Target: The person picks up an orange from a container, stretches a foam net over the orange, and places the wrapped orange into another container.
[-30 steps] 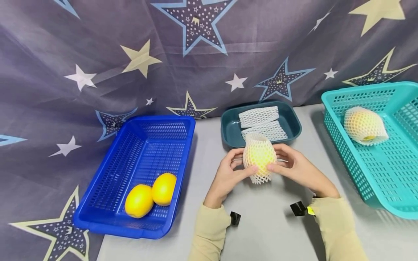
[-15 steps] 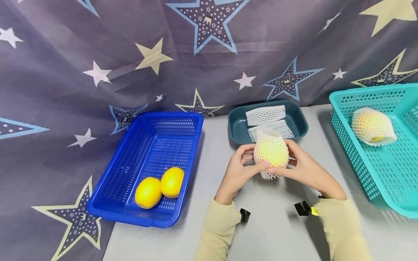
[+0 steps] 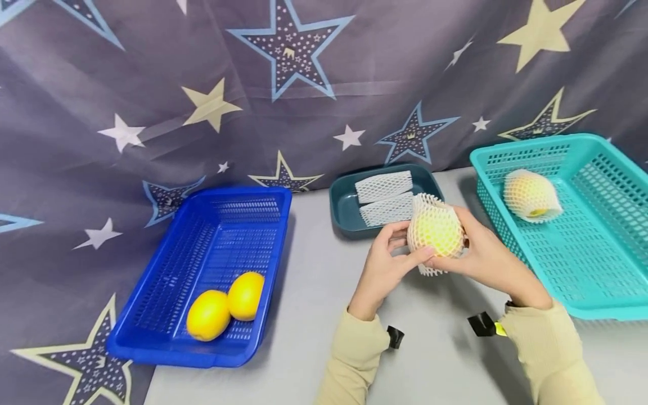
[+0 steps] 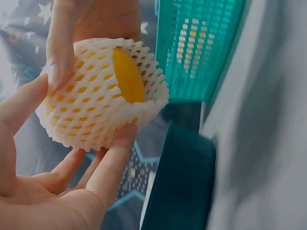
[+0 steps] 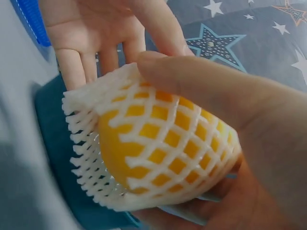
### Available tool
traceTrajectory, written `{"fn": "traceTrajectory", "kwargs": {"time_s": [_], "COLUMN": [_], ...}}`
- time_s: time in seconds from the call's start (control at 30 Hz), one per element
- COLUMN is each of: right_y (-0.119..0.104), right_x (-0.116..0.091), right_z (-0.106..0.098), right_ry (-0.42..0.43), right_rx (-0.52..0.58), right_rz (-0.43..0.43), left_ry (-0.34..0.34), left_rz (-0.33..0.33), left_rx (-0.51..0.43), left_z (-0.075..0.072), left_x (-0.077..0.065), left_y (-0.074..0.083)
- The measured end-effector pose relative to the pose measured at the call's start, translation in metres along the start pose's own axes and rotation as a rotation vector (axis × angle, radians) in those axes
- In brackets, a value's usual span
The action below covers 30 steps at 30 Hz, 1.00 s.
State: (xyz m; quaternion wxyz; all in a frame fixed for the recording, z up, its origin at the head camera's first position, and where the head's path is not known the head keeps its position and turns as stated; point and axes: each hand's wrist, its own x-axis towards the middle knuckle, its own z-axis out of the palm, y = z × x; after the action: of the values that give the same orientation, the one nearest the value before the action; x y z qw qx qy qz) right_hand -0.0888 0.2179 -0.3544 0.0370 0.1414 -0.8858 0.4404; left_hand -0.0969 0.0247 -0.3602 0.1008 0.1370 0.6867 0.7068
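Between both hands is a yellow-orange fruit (image 3: 436, 232) in a white foam net sleeve (image 4: 81, 105). My left hand (image 3: 387, 264) grips it from the left, fingers behind and thumb in front. From the right my right hand (image 3: 488, 256) holds it the same way, the two thumbs close together. One end of the net gapes, and bare fruit (image 5: 115, 148) shows there in both wrist views. Just behind the hands stands a dark teal tray (image 3: 346, 211) with two flat white foam nets (image 3: 383, 187) in it.
A blue basket (image 3: 197, 360) on the left holds two bare yellow-orange fruits (image 3: 208, 315). At the right stands a turquoise basket (image 3: 607, 247) with one netted fruit (image 3: 531, 196) inside. A star-patterned cloth (image 3: 314, 124) hangs behind the grey table (image 3: 314, 315).
Both hands have carried the netted fruit right, away from in front of the tray and nearer the turquoise basket. Its net's upper end now looks wider. The head view has shifted.
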Motion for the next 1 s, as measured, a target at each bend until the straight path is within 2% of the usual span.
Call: {"fn": "traceTrajectory", "kwargs": {"time_s": [0.3, 0.5, 0.77, 0.9, 1.0], "right_y": [-0.002, 0.0, 0.013, 0.018, 0.021], "right_x": [-0.013, -0.023, -0.035, -0.041, -0.045], "right_z": [-0.034, -0.054, -0.061, -0.067, -0.074], "right_ry": [0.082, 0.101, 0.115, 0.145, 0.172], "right_rx": [-0.093, -0.147, -0.173, -0.171, -0.176], "right_rz": [0.046, 0.102, 0.15, 0.165, 0.179], "left_ry": [-0.041, -0.066, -0.094, -0.159, -0.244], "left_rz": [0.031, 0.039, 0.061, 0.062, 0.039], "left_rx": [-0.108, -0.159, -0.176, -0.229, -0.324], "left_z": [0.036, 0.061, 0.077, 0.084, 0.092], "left_x": [0.014, 0.029, 0.031, 0.027, 0.025], "left_y": [-0.002, -0.021, -0.037, -0.037, -0.037]}}
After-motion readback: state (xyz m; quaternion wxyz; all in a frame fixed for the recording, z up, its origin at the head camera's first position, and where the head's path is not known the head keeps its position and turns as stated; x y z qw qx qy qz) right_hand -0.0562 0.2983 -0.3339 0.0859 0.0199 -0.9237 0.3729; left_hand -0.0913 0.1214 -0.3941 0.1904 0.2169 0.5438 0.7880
